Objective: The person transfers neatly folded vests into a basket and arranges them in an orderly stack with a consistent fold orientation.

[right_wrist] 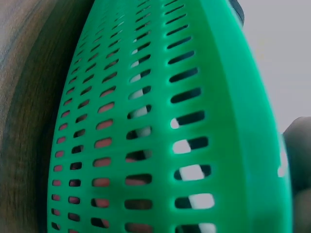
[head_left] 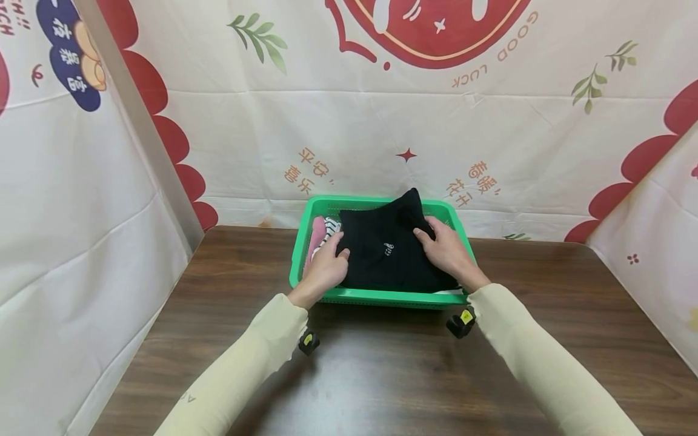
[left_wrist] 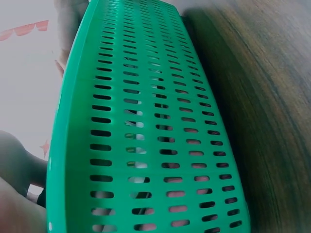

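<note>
A folded black garment (head_left: 382,254) with a small white print lies in a green plastic basket (head_left: 382,296), its upper right part raised into a peak. My right hand (head_left: 448,248) grips that garment's right side, thumb on top and fingers behind the cloth. At its left edge my left hand (head_left: 327,266) pinches the cloth between thumb and fingers. Beside the left hand, a pink cloth (head_left: 317,233) and a black-and-white striped cloth (head_left: 331,226) show in the basket. The slotted basket wall (left_wrist: 146,121) hides most of the left hand in the left wrist view.
The basket stands on a brown wooden table (head_left: 382,363), near its back edge. A white printed curtain (head_left: 360,121) hangs right behind, and more white cloth hangs on both sides. Some white cloth (head_left: 449,292) peeks out under the black garment at the front right.
</note>
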Demonstrator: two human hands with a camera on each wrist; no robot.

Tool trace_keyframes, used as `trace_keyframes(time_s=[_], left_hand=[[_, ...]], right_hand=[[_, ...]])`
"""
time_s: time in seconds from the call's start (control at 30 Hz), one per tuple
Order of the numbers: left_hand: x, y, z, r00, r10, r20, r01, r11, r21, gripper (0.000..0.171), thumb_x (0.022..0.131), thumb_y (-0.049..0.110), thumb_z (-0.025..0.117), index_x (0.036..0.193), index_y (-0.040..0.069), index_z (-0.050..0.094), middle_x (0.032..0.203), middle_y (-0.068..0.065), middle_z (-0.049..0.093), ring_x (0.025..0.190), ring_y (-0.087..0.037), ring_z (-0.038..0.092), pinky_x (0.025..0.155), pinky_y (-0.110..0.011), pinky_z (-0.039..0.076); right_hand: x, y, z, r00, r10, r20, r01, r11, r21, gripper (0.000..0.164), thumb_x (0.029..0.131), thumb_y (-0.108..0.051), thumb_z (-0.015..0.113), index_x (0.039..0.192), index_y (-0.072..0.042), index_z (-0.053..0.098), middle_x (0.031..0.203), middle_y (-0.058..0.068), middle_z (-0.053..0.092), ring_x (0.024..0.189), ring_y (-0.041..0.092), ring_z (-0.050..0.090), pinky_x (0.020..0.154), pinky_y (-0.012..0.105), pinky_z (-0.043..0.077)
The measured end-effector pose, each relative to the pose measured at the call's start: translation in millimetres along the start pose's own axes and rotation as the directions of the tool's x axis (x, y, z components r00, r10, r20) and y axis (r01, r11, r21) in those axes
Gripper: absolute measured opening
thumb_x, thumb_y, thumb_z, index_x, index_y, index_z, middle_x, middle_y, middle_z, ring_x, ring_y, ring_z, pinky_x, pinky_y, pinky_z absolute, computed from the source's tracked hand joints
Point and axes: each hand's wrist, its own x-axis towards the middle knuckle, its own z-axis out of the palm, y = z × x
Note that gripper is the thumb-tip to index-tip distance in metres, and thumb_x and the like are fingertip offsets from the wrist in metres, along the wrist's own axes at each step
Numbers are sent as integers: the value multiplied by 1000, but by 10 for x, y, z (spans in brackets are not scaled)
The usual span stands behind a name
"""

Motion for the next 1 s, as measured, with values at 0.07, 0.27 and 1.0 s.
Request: trace_keyframes(time_s=[0.07,0.27,1.0], left_hand=[[-1,4,6,1000,0,0,0,1000,11,52,105,24,45,155,14,33,159,-6,35,147,-24,30,118,-48,27],[1,4,30,1000,-6,-6,6,999,46,51,104,20,44,153,10,34,157,-11,38,144,-27,35,116,-49,30],[1,21,15,1000,26,2,-26,965,262,67,91,2,53,154,8,30,121,-17,64,92,-27,59,82,-39,51]], right_hand=[[6,12,1,1000,2,16,-2,1000,-20,52,106,-31,45,149,-3,38,148,25,44,135,42,42,110,58,33],[-10,52,-1,998,-15,62,19,998,-58,48,107,-23,44,149,-1,38,144,29,46,133,44,44,108,60,35],[-187,52,33,982,-162,101,184,948,-261,27,93,-5,63,119,3,66,123,27,56,115,40,49,102,56,40]])
